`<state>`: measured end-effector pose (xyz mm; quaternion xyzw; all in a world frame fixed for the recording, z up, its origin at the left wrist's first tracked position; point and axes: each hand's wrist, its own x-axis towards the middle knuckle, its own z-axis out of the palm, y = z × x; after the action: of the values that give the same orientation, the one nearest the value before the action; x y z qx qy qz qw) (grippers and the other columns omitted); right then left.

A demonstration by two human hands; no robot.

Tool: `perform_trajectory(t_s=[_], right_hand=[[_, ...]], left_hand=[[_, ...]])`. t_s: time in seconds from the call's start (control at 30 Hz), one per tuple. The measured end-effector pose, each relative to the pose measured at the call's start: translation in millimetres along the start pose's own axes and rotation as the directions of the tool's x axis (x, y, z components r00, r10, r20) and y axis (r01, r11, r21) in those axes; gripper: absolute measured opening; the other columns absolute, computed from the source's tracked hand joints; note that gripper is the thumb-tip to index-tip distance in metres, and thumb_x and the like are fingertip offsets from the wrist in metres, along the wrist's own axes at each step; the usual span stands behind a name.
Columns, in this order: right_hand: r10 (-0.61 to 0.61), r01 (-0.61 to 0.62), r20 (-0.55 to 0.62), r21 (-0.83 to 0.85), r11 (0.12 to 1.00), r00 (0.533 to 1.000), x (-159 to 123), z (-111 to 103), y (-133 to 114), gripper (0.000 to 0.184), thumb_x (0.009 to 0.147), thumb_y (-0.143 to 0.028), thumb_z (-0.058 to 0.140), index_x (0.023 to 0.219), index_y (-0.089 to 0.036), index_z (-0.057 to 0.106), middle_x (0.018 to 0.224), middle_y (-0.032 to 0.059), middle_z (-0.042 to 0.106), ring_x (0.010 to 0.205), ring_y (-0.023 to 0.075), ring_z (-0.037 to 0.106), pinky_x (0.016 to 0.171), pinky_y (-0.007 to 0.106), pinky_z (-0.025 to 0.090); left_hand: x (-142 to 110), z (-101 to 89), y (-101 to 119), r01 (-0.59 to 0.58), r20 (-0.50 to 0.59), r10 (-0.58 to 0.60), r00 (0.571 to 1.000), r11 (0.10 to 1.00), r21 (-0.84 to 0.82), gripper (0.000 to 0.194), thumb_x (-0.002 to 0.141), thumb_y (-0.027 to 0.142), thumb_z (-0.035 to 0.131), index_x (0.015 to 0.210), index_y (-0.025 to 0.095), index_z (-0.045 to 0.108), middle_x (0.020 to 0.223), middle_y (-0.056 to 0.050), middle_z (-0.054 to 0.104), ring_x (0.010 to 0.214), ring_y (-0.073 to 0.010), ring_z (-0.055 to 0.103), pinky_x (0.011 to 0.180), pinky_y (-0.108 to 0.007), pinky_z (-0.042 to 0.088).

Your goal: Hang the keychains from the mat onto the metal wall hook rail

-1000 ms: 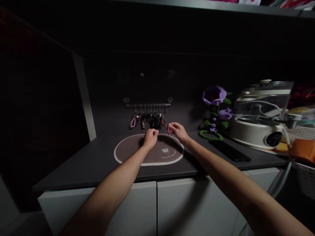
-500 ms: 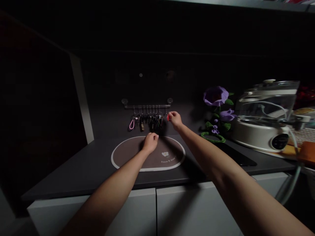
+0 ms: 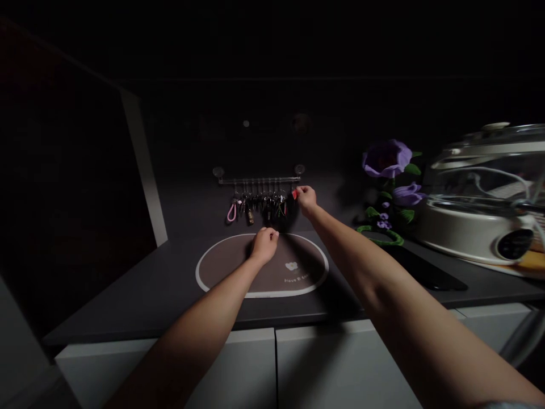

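A clear rail (image 3: 259, 180) with hooks is fixed to the dark wall by two round suction cups. Bunches of keys (image 3: 264, 203) hang along it, with a pink loop strap (image 3: 231, 212) at the left. My right hand (image 3: 307, 200) is at the rail's right end, just below it, thumb and fingers pinched on a small red keychain (image 3: 294, 194). Whether its ring touches a hook, I cannot tell. Lower down, my left hand (image 3: 264, 245) hovers over the brown oval mat (image 3: 230, 267), fingers curled closed. Anything inside them is hidden.
Purple artificial flowers (image 3: 388, 159) with a green ring base stand to the right. In front of them lies a flat black object (image 3: 430, 270). A white appliance with a clear cover (image 3: 464, 230) occupies the far right. White cabinet doors (image 3: 323, 363) are below the dark counter (image 3: 140, 289).
My right hand has risen from near the mat's back edge to the rail's right end, carrying the red keychain. My left hand stays low over the mat. The view has shifted slightly.
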<state>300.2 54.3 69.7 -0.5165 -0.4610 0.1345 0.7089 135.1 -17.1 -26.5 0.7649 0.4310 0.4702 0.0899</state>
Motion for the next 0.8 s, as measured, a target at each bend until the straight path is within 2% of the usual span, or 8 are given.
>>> perform_trajectory(t_s=[0.1,0.57,0.7,0.8], right_hand=[[0.026,-0.026,0.011,0.003,1.0,1.0,1.7,0.8,4.8,0.014,0.072,-0.03,0.046,0.071,-0.017,0.05,0.062,-0.0016,0.053,0.053,0.0085,0.044,0.057,0.022,0.037],[0.0,0.001,0.058,-0.027,1.0,0.998,0.4,-1.0,23.4,0.023,0.071,-0.038,0.049,0.074,-0.016,0.056,0.06,-0.0002,0.055,0.055,0.0111,0.046,0.058,0.025,0.041],[0.007,-0.006,0.072,-0.025,1.0,0.997,-2.2,-4.1,22.6,0.024,0.071,-0.034,0.049,0.082,-0.015,0.058,0.066,0.0012,0.058,0.061,0.0118,0.05,0.062,0.025,0.042],[0.022,-0.021,0.07,-0.017,1.0,0.997,-9.9,-11.5,19.6,0.029,0.07,-0.029,0.05,0.094,-0.016,0.057,0.079,0.0028,0.06,0.069,0.0122,0.052,0.066,0.025,0.043]], left_hand=[[0.4,0.2,-0.1,0.0,0.007,0.0,1.0,1.0,0.0,0.018,0.08,0.021,0.047,0.068,0.015,0.06,0.074,-0.005,0.057,0.072,-0.0143,0.053,0.069,-0.027,0.041],[2.4,1.2,-3.6,0.014,0.005,-0.014,1.0,1.0,0.023,0.02,0.081,0.022,0.044,0.071,0.015,0.06,0.079,-0.007,0.058,0.076,-0.0157,0.053,0.072,-0.027,0.041],[1.7,-1.1,-4.4,0.038,0.011,-0.038,0.999,0.999,0.023,0.019,0.08,0.02,0.044,0.074,0.015,0.061,0.082,-0.007,0.058,0.078,-0.0155,0.053,0.074,-0.027,0.042],[0.2,-5.3,-2.9,0.06,0.013,-0.059,0.998,0.998,-0.014,0.017,0.079,0.016,0.045,0.078,0.015,0.062,0.085,-0.007,0.059,0.079,-0.0148,0.053,0.075,-0.027,0.042]])
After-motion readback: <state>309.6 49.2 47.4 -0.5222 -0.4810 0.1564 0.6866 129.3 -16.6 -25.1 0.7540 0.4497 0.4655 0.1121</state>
